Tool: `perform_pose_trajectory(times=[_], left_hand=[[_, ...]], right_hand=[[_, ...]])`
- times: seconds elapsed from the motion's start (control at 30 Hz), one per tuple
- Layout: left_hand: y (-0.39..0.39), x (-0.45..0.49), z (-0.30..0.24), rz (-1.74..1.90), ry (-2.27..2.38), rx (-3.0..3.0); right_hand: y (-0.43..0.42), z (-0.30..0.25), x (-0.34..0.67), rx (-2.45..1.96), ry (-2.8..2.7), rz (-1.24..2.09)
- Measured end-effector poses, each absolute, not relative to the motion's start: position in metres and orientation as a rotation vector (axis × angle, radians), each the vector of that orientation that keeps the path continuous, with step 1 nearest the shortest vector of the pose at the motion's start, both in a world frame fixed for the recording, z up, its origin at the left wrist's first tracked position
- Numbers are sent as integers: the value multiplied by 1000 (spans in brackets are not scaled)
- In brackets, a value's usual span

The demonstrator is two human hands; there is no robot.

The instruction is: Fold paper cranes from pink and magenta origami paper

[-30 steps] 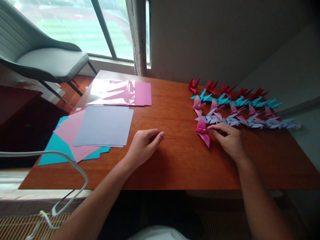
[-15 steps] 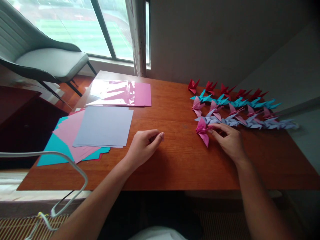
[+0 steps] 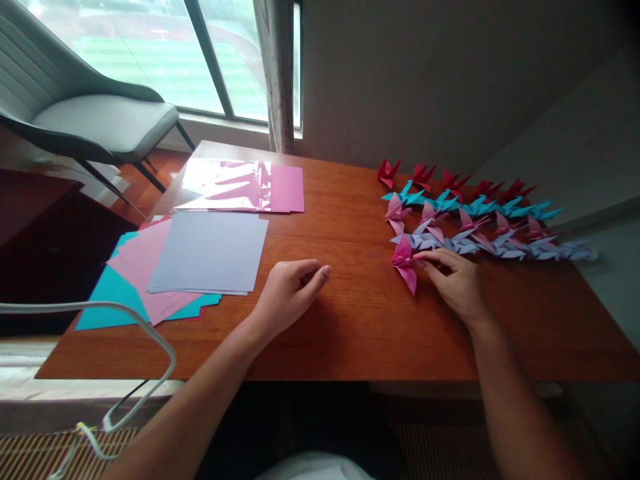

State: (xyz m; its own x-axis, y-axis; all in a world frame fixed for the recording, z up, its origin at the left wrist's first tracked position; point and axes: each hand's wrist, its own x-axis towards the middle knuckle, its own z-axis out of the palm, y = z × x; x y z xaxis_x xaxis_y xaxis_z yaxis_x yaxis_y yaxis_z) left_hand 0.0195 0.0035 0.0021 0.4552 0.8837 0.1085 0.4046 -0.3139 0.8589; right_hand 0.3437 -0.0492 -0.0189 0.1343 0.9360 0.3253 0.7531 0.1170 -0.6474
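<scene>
My right hand (image 3: pixel 457 283) rests on the wooden table (image 3: pixel 350 320), fingertips pinched on a magenta paper crane (image 3: pixel 406 261) that sits at the near left end of the crane rows. Beyond it lie rows of folded cranes: lavender (image 3: pixel 500 245), pink (image 3: pixel 440 219), teal (image 3: pixel 470 202) and red (image 3: pixel 450 177). My left hand (image 3: pixel 290 290) lies loosely curled on the bare wood in the middle, holding nothing, just right of a lavender sheet (image 3: pixel 210 252).
A stack of pink and teal sheets (image 3: pixel 130 280) lies under the lavender one at the table's left. A clear plastic sleeve on pink paper (image 3: pixel 240 187) sits behind. A grey chair (image 3: pixel 90 113) stands by the window. A white cable (image 3: pixel 125 333) hangs off the near left corner.
</scene>
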Motion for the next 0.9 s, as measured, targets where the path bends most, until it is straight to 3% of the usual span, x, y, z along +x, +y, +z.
perform_pose_trajectory(times=[0.9], left_hand=[[3,19,2,731,1089,1939]], right_hand=[[-70,-28,339,-1857,-1373,181]])
